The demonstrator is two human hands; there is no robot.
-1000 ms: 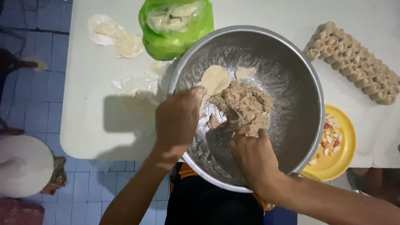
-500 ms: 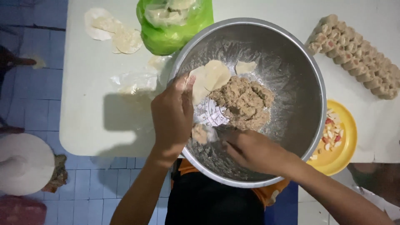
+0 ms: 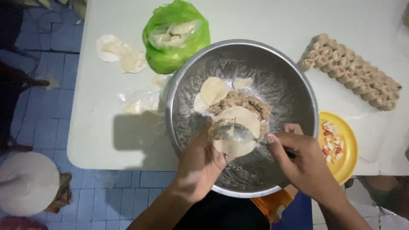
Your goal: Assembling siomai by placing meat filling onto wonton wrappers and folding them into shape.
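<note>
Pale round wrapper lies in cupped left hand, over steel bowl | right hand pinches spoon, its bowl pressed on wrapper | brown filling behind it in the bowl | green bag beyond the rim, shaped dumplings and yellow plate to the right, all on white table.
</note>
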